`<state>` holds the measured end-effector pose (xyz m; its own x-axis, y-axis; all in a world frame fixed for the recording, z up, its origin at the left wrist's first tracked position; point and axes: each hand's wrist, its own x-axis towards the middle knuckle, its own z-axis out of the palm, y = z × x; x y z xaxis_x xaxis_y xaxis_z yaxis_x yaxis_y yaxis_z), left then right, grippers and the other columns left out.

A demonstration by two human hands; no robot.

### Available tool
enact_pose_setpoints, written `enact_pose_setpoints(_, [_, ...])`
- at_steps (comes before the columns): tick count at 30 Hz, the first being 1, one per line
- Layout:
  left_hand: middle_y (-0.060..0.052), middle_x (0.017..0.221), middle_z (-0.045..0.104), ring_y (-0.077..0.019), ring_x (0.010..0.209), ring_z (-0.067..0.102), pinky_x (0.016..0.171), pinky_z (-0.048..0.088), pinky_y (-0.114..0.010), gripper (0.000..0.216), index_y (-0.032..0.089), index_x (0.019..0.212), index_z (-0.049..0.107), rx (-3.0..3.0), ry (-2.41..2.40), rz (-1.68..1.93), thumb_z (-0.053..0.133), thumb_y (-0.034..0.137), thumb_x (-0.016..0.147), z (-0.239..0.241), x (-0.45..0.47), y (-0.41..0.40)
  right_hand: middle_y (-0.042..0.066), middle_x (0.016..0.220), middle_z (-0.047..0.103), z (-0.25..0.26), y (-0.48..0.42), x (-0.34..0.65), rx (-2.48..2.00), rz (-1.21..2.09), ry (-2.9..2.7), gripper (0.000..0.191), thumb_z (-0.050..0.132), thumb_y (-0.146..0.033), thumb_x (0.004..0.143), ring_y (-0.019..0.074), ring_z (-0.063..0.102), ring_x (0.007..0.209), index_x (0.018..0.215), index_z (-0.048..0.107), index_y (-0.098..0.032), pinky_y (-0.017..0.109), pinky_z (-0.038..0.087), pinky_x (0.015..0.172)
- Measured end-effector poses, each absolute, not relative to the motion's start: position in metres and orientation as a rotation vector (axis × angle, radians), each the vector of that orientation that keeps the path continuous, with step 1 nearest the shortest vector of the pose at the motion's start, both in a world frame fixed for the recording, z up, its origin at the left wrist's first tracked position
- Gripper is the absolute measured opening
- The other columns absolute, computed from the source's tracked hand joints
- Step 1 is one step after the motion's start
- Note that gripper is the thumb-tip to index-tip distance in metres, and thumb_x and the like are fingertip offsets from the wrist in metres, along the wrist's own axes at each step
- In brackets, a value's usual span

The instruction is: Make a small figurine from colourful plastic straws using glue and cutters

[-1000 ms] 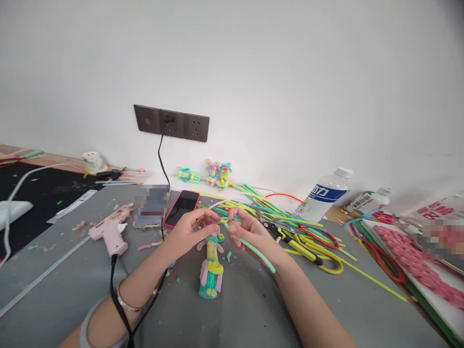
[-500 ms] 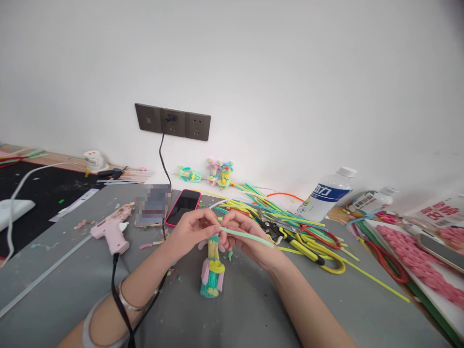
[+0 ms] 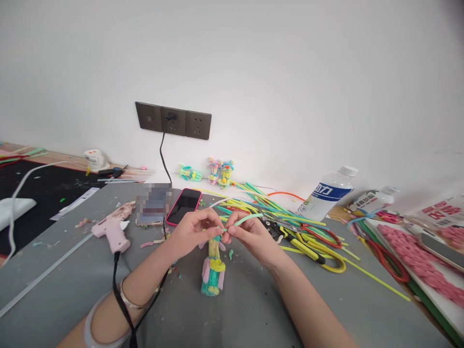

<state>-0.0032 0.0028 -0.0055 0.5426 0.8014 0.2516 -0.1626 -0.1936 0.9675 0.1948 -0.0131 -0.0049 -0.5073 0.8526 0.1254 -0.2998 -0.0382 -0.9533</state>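
My left hand (image 3: 197, 232) and my right hand (image 3: 248, 237) meet over the middle of the grey table, fingertips almost touching. Both pinch a pale green pipe cleaner (image 3: 250, 217); its free end sticks out to the right above my right thumb, and the part between the fingers is mostly hidden. Just below lies a small fuzzy figure (image 3: 213, 270) of teal, yellow and pink pipe cleaner. Its upper end is partly covered by my left fingers, and I cannot tell whether the hand touches it.
A pink glue gun (image 3: 114, 231) with a black cord lies left. Behind my hands are a phone (image 3: 184, 207), several loose pipe cleaners (image 3: 253, 193), pliers (image 3: 300, 246) and small finished figures (image 3: 220, 173). A bottle (image 3: 328, 195) stands right, near pink braided work (image 3: 416, 261).
My right hand has turned and its thumb now presses on the pale green pipe cleaner near the left fingertips. The free end has swung from pointing down-right to up-right.
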Motion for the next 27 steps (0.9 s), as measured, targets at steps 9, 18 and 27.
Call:
enact_pose_setpoints(9, [-0.003,0.081,0.06,-0.0108,0.069,0.054,0.06,0.042,-0.023,0.021,0.015,0.08,0.07,1.552,0.469,0.923,0.074,0.035,0.083,-0.005,-0.006,0.004,0.001,0.065,0.072,-0.001,-0.015,0.196,-0.635,1.696,-1.439,0.023,0.076,-0.036,0.084,0.0142,0.066,0.064,0.08,0.063,-0.017,0.026,0.05,0.064])
enact_pose_setpoints(18, [-0.003,0.081,0.062,-0.0118,0.066,0.057,0.058,0.044,-0.024,0.025,0.015,0.082,0.064,1.502,0.536,0.867,0.069,0.039,0.087,-0.001,-0.004,0.0,0.001,0.067,0.068,-0.003,-0.013,0.197,-0.686,1.627,-1.417,0.02,0.079,-0.033,0.08,0.0122,0.06,0.059,0.079,0.065,-0.018,0.025,0.049,0.06])
enact_pose_setpoints(27, [-0.004,0.082,0.062,-0.0123,0.064,0.054,0.051,0.041,-0.022,0.028,0.016,0.096,0.067,1.615,0.798,0.854,0.063,0.042,0.089,-0.002,-0.002,0.002,0.0,0.07,0.066,0.004,-0.003,0.224,-0.848,1.621,-1.485,0.024,0.077,-0.039,0.082,0.0108,0.06,0.062,0.084,0.068,-0.017,0.023,0.047,0.062])
